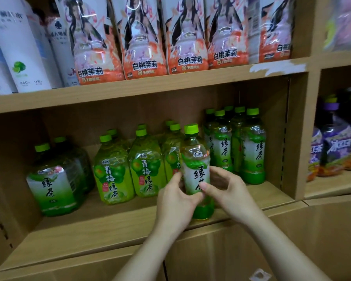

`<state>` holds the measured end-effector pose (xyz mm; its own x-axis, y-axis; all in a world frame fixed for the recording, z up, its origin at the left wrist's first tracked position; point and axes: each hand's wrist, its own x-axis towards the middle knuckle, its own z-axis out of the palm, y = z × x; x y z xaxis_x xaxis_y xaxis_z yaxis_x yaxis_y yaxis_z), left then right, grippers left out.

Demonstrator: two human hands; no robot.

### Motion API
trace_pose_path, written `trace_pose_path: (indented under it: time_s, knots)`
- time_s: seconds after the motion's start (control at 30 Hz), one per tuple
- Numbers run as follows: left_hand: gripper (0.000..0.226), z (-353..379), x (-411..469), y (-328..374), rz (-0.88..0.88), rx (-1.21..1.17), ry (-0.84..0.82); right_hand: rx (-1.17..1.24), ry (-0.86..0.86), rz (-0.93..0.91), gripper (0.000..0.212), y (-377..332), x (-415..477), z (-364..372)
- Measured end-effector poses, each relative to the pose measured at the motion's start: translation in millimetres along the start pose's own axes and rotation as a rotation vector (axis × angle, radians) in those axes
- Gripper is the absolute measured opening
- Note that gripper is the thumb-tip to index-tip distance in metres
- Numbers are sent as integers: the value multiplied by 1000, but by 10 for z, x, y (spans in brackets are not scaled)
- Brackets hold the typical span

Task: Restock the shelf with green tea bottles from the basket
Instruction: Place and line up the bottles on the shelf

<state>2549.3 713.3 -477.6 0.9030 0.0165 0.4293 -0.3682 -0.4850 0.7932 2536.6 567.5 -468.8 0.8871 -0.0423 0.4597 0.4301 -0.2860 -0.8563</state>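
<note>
A green tea bottle (195, 159) with a lime cap stands upright near the front edge of the wooden shelf (101, 226). My left hand (175, 196) grips its lower left side. My right hand (229, 189) pinches its label from the right with thumb and fingers. Several more green tea bottles (251, 147) stand in rows just behind it on the right. Large green tea jugs (53, 183) stand at the shelf's left. The basket is out of view.
Plum green tea bottles (113, 171) fill the shelf's middle. Peach jasmine bottles (144, 47) and white bottles (18, 47) line the shelf above. Purple-labelled drinks (334, 147) sit in the right bay. Cardboard boxes (292, 240) stand below the shelf edge.
</note>
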Motion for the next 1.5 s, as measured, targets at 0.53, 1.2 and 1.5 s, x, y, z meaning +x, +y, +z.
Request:
trace_pose_path:
  time_s: [0.53,1.2,1.5]
  knots:
    - [57,1138,679,306,-57,0,-55,-548,178,204,82,489,219,-829]
    - [67,961,472,258,-23,188,-94,-755,-27,213,71,34,72,-1102]
    - [34,180,-732,407,162,-164,-268,-1073,-281,76,29,-715,-965,-1254]
